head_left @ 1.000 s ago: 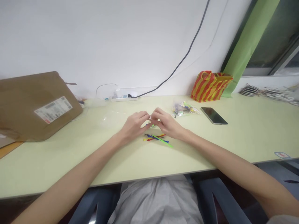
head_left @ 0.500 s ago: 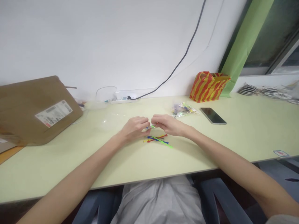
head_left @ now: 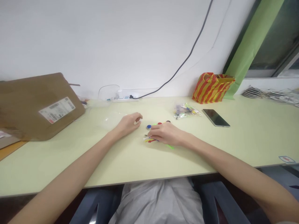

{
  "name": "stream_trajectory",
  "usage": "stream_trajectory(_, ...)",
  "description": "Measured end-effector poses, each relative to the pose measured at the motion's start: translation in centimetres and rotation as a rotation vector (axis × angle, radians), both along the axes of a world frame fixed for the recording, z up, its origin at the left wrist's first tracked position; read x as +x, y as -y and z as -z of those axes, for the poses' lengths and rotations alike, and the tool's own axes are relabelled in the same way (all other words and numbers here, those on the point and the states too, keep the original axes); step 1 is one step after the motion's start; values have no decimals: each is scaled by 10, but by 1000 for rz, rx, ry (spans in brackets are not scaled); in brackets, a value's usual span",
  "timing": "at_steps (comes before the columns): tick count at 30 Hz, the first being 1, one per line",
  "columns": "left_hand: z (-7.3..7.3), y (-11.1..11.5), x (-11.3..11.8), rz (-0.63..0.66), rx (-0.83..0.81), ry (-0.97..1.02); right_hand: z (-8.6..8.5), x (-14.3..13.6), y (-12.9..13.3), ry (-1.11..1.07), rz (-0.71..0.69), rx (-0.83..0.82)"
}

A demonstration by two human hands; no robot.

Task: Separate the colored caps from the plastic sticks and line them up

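At the table [head_left: 130,161], as seen by a bystander, two bare hands work a little apart. The left hand [head_left: 129,123] has thumb and fingers curled nearly together about a white piece [head_left: 138,121], its shape too small to tell. The right hand [head_left: 164,134] is bent palm-down over coloured sticks [head_left: 150,141], which show to the left of its fingertips and below its palm; whether it has hold of one cannot be told, the fingertips being hidden. Just beyond its knuckles lie a blue disc [head_left: 149,127], a red disc [head_left: 159,123] and a black disc [head_left: 168,121]. Farther beyond and to the right of this hand are a clear packet [head_left: 187,111], a phone [head_left: 216,118] and a striped bag [head_left: 211,89]; well left of both hands stands a carton [head_left: 30,105].
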State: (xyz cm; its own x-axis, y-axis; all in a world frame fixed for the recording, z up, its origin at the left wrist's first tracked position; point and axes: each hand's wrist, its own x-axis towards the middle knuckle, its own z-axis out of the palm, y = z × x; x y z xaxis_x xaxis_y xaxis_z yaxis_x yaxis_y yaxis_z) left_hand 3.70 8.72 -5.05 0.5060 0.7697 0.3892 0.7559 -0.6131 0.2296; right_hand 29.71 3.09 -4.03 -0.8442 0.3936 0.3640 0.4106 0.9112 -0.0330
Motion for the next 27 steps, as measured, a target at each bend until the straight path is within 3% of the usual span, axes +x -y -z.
stream_trajectory(4, -2, 2, -1, -57, -74, -1, 2, -3, 2, 22, 21, 7)
stream_trajectory(15, -3, 0, -5, 55, -89, -13, 5, -1, -6, -10, 88, -130)
stream_trajectory(20, -3, 0, -5, 54, -119, 3, -2, 2, -2, 14, 130, -181)
stream_trajectory(27, -3, 2, -3, 53, -146, 14, -9, 8, 5, 129, 42, -351)
